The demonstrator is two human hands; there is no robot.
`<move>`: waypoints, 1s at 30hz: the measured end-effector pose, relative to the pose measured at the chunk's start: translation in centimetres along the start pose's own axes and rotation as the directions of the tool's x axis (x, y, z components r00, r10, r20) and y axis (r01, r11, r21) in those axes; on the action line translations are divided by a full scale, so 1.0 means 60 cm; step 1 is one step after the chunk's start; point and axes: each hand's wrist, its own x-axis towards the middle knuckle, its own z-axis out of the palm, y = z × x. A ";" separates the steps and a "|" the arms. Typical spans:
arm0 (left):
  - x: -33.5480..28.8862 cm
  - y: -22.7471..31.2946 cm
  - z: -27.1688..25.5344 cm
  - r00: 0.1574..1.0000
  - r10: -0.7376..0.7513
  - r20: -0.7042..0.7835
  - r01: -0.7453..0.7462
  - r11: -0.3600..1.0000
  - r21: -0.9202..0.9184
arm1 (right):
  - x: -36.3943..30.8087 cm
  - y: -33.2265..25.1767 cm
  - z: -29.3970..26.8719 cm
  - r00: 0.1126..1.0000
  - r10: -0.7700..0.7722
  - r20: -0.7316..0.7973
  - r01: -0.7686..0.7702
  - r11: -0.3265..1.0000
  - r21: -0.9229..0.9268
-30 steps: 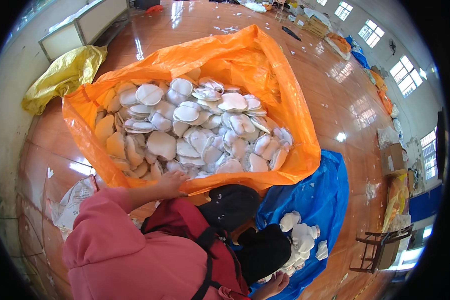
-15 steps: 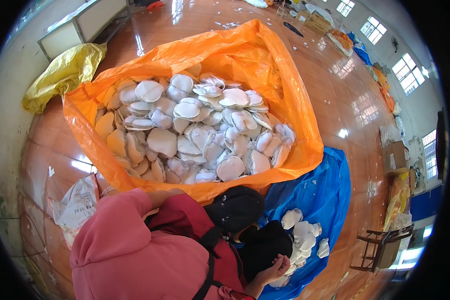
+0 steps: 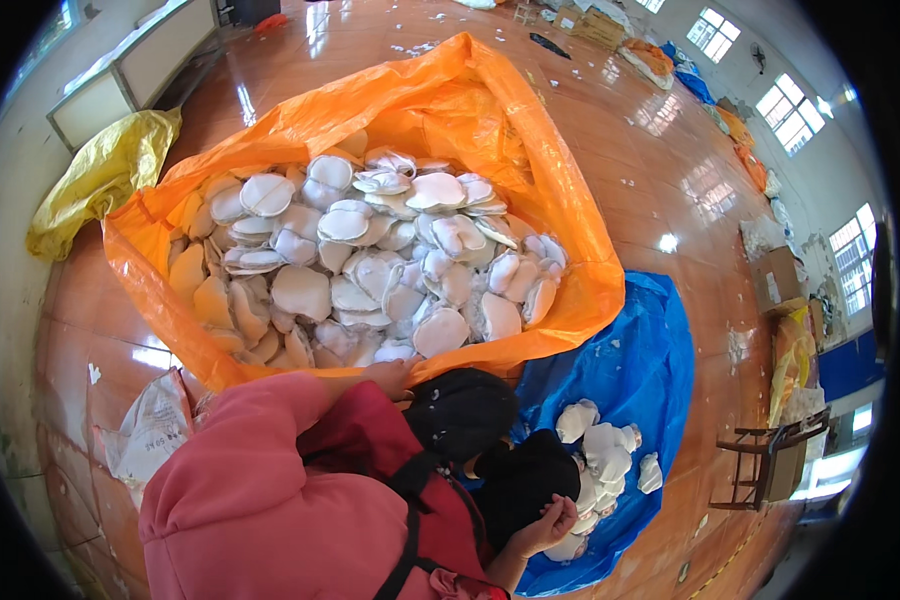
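Observation:
A big orange plastic bag [image 3: 560,190] lies spread wide in front of me, full of rounded white padded pieces [image 3: 301,292] heaped on one another. My left hand [image 3: 390,376] is at its near rim, beside my black-clad knee; its fingers are too small and partly hidden to read. Over my right thigh, my right hand [image 3: 553,524] has its fingers curled in, palm side up. What it may pinch is too small to make out. Close beside it, several similar white pieces [image 3: 606,452] lie on a blue plastic sheet or bag [image 3: 625,350].
A yellow sack [image 3: 105,180] lies at the far left by a pale bench-like box [image 3: 135,70]. Near my left side is a white printed sack [image 3: 150,430]. A dark wooden chair [image 3: 770,460] stands at the right, with cartons [image 3: 775,280] along the wall. White scraps dot the tiled floor.
My left hand has come into sight at the orange bag's near rim, moving right from behind my sleeve. My right hand keeps its curled pose. The whole view has shifted slightly.

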 end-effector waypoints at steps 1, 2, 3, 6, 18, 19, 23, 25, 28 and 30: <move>0.017 0.001 0.010 0.999 -0.042 -0.012 0.042 0.998 -0.045 | 0.001 0.000 0.000 1.000 -0.001 0.009 0.001 1.000 0.010; 0.033 0.003 0.019 0.997 -0.081 -0.016 0.080 0.993 -0.088 | 0.000 -0.002 0.000 1.000 0.001 0.013 -0.001 1.000 0.018; 0.043 -0.001 0.026 0.999 -0.053 -0.008 0.052 0.995 -0.080 | -0.001 -0.005 0.001 1.000 -0.005 0.000 0.005 1.000 0.023; 0.053 -0.011 0.040 1.000 0.018 0.009 -0.018 0.997 -0.070 | -0.004 -0.011 0.005 0.999 -0.025 -0.027 0.026 0.999 0.025; -0.135 -0.085 -0.063 0.894 -0.083 0.440 0.391 0.623 -0.677 | -0.004 -0.005 0.005 0.999 -0.043 0.004 0.043 0.997 0.061; -0.144 -0.088 -0.081 0.874 -0.078 0.480 0.422 0.614 -0.667 | -0.004 -0.005 0.005 0.999 -0.034 -0.001 0.034 0.997 0.064; -0.146 -0.070 -0.156 0.761 -0.073 0.645 0.357 0.877 -0.322 | -0.003 -0.008 0.005 1.000 -0.026 -0.003 0.026 0.996 0.087; -0.142 -0.071 -0.164 0.745 -0.085 0.662 0.246 0.957 -0.154 | 0.000 -0.001 0.006 1.000 -0.030 -0.007 0.031 0.994 0.102; -0.144 -0.071 -0.161 0.681 -0.117 0.723 0.396 0.889 -0.229 | 0.000 0.000 0.006 1.000 -0.020 -0.016 0.022 0.997 0.080; -0.151 -0.088 -0.125 0.608 -0.194 0.770 0.720 0.542 -0.432 | 0.001 -0.006 0.005 1.000 -0.020 -0.023 0.021 0.999 0.049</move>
